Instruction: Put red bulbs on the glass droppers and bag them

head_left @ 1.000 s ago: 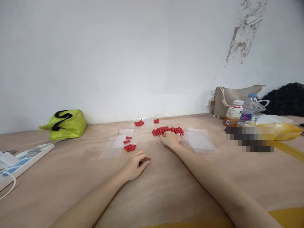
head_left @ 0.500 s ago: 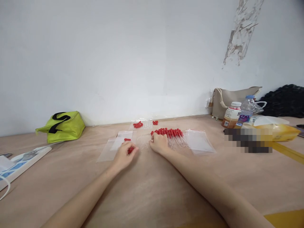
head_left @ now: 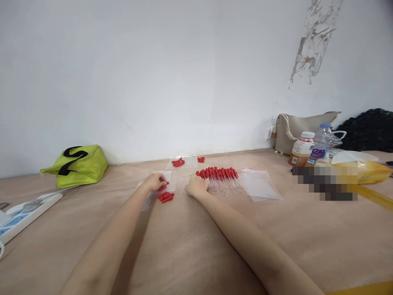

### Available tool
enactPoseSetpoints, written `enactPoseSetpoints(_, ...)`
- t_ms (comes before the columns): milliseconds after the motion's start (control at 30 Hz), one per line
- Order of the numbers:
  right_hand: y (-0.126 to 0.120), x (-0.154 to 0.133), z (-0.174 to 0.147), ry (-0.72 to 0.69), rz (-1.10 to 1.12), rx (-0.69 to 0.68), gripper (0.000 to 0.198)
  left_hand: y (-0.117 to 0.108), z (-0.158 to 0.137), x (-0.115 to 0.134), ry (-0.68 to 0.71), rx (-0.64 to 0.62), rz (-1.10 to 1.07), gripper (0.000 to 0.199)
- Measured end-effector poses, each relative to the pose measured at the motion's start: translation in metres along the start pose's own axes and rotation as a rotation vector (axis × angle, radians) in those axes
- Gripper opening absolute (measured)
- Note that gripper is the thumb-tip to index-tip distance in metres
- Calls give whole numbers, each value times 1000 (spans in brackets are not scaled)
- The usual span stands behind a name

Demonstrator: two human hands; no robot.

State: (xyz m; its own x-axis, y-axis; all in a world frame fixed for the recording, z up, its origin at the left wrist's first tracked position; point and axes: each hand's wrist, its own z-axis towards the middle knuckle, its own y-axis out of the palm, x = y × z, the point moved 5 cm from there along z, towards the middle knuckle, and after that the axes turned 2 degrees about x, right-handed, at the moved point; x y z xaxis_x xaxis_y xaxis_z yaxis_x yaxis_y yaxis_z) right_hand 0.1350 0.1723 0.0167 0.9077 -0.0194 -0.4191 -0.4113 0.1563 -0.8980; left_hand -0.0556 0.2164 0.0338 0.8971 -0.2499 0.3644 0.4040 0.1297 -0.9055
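Red rubber bulbs [head_left: 166, 197] lie in a small pile below my left hand [head_left: 156, 181]. Its fingertips are pinched down on another red rubber bulb [head_left: 162, 188], over a clear plastic bag [head_left: 147, 202]. My right hand [head_left: 197, 186] is curled at the left end of a row of droppers [head_left: 221, 175], which have red bulbs and thin clear stems. What its fingers hold is hidden. Between the hands lie loose clear tubes [head_left: 181, 185], close to the right hand.
Behind the hands, more red bulbs [head_left: 178, 162] and clear tubes [head_left: 191, 162] lie by the wall. A clear zip bag [head_left: 262, 185] is right of the droppers. Further out are a yellow-green bag [head_left: 82, 166], a power strip [head_left: 29, 215], bottles [head_left: 302, 149] and a beige bag [head_left: 307, 127].
My left hand has moved up and left, uncovering the pile of red bulbs. My right hand has shifted slightly left and down, staying curled by the droppers.
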Motion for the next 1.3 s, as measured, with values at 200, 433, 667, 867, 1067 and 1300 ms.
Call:
enactPoseSetpoints(200, -2, -7, -4, -36, -28, -24, 39, -15, -15, 24, 48, 209, -43, 13)
enactPoseSetpoints(433, -31, 11, -32, -208, -14, 19, 27, 8, -94, 74, 165, 273, -244, 19)
enactPoseSetpoints(667, -61, 71, -91, -649, 104, 162, 23, 36, -135, 101, 303, 129, -324, 21)
enactPoseSetpoints(867, -53, 83, -114, -767, 170, 225, 21, 38, -136, 112, 254, 74, -408, 19)
enactPoseSetpoints(1067, -51, 74, -118, -831, 165, 263, 21, 39, -140, 116, 239, 43, -451, 23)
enactPoseSetpoints(1300, -49, 72, -119, -807, 128, 183, 26, 44, -139, 113, 237, 33, -492, 20)
